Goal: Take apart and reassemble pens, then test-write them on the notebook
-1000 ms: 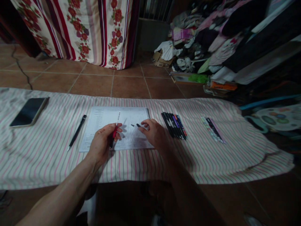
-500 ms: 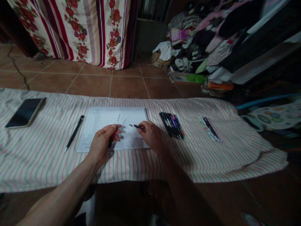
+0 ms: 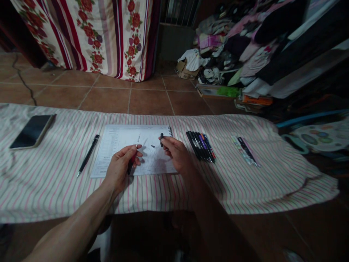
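Note:
My left hand point(image 3: 122, 162) is closed around a dark and red pen body point(image 3: 131, 163), with a thin pale refill point(image 3: 138, 140) sticking up from it. In my right hand point(image 3: 176, 151) a short black pen part point(image 3: 161, 139) stands upright, pinched between thumb and fingers. Both hands are over an open spiral notebook point(image 3: 109, 145) with printed or written pages. On its page, between my hands, lies a small dark cone-shaped pen tip point(image 3: 152, 146). A black pen point(image 3: 88, 156) with a silver tip lies left of the notebook.
Several pens point(image 3: 200, 146) lie in a row right of the notebook, and a few more point(image 3: 246, 151) lie farther right. A phone point(image 3: 32, 131) rests at the left on the striped cloth point(image 3: 152, 196). Piled clothes point(image 3: 218, 47) and a floral curtain point(image 3: 109, 40) stand beyond.
My right hand has lifted slightly and turned the black pen part from lying sideways to upright. My left hand keeps its hold on the pen body. The view has shifted slightly.

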Available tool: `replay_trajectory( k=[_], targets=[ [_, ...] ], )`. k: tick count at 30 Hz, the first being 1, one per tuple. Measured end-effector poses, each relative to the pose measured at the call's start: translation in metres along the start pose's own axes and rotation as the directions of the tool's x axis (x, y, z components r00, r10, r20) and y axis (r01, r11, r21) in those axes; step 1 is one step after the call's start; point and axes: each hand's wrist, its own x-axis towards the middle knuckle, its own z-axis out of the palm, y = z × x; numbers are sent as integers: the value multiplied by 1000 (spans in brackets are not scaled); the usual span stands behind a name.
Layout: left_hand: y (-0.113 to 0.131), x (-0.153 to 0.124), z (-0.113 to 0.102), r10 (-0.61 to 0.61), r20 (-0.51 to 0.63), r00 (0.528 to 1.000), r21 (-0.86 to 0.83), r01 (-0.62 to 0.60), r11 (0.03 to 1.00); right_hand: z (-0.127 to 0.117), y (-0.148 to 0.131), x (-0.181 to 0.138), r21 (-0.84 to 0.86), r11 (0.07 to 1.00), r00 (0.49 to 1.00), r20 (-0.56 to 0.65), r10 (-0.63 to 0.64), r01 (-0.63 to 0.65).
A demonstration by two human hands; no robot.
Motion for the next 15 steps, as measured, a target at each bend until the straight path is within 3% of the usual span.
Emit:
replay_trajectory(
  k=[5, 11, 15],
  targets=[
    [0, -1, 1, -30, 2, 1000, -16, 30, 999, 10, -5, -2, 309, 937, 986, 15, 167, -163],
    [-3, -1, 1, -28, 22, 999, 27, 27, 999, 15, -5, -1, 496, 804, 943, 129, 306, -329],
    [-3, -2, 1, -32, 27, 999, 57, 31, 998, 19, -7, -1, 543, 760, 931, 139, 337, -356]
  ],
)
